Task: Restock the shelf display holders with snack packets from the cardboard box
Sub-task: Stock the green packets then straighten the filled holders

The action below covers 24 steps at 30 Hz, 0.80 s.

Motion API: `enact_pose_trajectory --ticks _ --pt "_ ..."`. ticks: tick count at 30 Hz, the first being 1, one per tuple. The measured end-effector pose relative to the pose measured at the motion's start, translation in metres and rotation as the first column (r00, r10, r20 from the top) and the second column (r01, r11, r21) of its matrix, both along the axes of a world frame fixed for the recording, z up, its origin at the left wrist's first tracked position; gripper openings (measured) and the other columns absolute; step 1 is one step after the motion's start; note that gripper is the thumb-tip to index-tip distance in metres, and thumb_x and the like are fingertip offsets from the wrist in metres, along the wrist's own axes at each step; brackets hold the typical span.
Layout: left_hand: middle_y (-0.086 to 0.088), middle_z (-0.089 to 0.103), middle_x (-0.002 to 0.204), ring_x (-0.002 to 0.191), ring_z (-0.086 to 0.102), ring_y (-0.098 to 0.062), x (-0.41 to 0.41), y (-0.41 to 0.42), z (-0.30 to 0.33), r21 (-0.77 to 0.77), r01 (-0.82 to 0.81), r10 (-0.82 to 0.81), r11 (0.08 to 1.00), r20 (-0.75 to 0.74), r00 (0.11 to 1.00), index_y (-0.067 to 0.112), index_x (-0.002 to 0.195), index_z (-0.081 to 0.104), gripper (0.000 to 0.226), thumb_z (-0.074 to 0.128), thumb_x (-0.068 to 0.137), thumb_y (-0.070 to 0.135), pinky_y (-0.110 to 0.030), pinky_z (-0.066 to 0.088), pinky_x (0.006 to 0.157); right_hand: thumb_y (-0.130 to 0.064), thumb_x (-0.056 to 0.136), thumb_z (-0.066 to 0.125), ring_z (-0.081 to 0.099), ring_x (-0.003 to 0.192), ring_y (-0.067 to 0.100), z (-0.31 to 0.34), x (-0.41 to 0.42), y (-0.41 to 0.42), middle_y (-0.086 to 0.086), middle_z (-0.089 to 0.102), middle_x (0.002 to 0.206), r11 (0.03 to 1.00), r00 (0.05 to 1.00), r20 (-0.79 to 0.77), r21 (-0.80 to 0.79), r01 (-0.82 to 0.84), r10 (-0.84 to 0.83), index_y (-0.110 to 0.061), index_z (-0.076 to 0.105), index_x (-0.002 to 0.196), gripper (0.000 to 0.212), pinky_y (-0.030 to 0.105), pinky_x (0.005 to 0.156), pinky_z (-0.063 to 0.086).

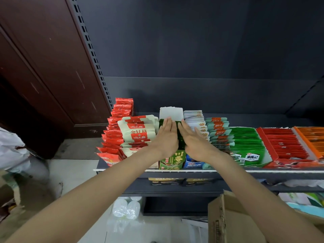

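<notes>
Left hand and right hand, fingers straight, pressing flat on dark green snack packets.
Packets stand in the green display holder on the shelf; cardboard box sits lower right, below the shelf.

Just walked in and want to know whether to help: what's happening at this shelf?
A person is restocking snacks. Both hands, left hand and right hand, lie flat with straight fingers on the dark green packets in the green holder, pressing them into the row. Neighbouring holders of red, white, green and orange packets look full. The cardboard box sits open at lower right, below the shelf.
</notes>
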<state>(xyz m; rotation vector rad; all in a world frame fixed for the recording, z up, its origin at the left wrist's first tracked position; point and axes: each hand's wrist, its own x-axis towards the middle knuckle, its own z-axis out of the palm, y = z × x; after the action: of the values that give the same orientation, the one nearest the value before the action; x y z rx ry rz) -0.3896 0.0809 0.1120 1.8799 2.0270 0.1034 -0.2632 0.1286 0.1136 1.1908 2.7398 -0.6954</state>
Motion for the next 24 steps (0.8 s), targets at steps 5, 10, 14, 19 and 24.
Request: enact_pose_trajectory --ticks 5,10,14,19,24 --pt "-0.025 0.013 0.154 0.145 0.008 -0.034 -0.004 -0.021 0.014 0.239 0.141 -0.007 0.961 -0.485 0.875 -0.006 0.147 0.013 0.056 0.037 0.098 0.007 -0.040 0.008 0.118 0.004 0.090 0.037 -0.009 0.146 0.018 0.013 0.014 0.001 0.011 -0.005 0.159 0.970 0.997 -0.041 0.230 0.080 -0.072 -0.006 -0.003 0.150 0.073 0.030 0.114 -0.013" --pt "-0.023 0.051 0.133 0.135 0.033 -0.037 -0.003 -0.024 0.012 0.068 0.157 -0.065 0.985 -0.700 0.711 -0.005 0.135 0.042 0.045 0.045 0.097 0.018 -0.046 0.008 0.117 0.006 0.090 0.038 -0.006 0.146 0.023 0.013 0.006 -0.020 0.016 0.005 0.157 0.984 0.999 0.041 0.178 0.025 -0.033 -0.001 0.005 0.149 0.068 0.032 0.113 -0.012" --pt "-0.018 0.053 0.132 0.132 0.038 -0.029 -0.008 -0.020 0.014 0.116 0.148 -0.041 0.982 -0.635 0.771 -0.002 0.137 0.040 0.048 0.047 0.094 0.020 -0.041 0.008 0.117 0.004 0.095 0.031 -0.012 0.145 0.022 0.016 0.004 -0.014 0.008 -0.005 0.159 0.979 0.981 -0.087 -0.126 0.160 -0.171 -0.013 0.000 0.152 0.067 0.033 0.116 -0.005" --pt "-0.021 0.029 0.151 0.145 0.012 -0.031 -0.013 -0.010 0.026 0.019 0.248 -0.166 0.968 -0.693 0.701 0.001 0.145 0.031 0.053 0.047 0.096 0.017 -0.048 0.000 0.117 0.008 0.091 0.033 -0.011 0.146 0.023 0.017 0.006 -0.013 0.009 -0.004 0.159 0.986 0.985 -0.045 -0.011 0.167 -0.167 -0.011 0.002 0.151 0.071 0.036 0.117 -0.002" --pt "-0.011 0.059 0.124 0.122 0.048 -0.027 -0.028 0.016 0.039 0.021 0.297 -0.223 0.955 -0.611 0.760 0.011 0.122 0.055 0.032 0.049 0.091 0.008 -0.037 0.030 0.107 0.008 0.088 0.037 0.009 0.146 0.022 0.014 -0.001 -0.006 0.010 0.024 0.155 0.989 0.989 -0.070 0.062 0.135 -0.130 -0.006 0.030 0.146 0.060 0.034 0.118 0.005"
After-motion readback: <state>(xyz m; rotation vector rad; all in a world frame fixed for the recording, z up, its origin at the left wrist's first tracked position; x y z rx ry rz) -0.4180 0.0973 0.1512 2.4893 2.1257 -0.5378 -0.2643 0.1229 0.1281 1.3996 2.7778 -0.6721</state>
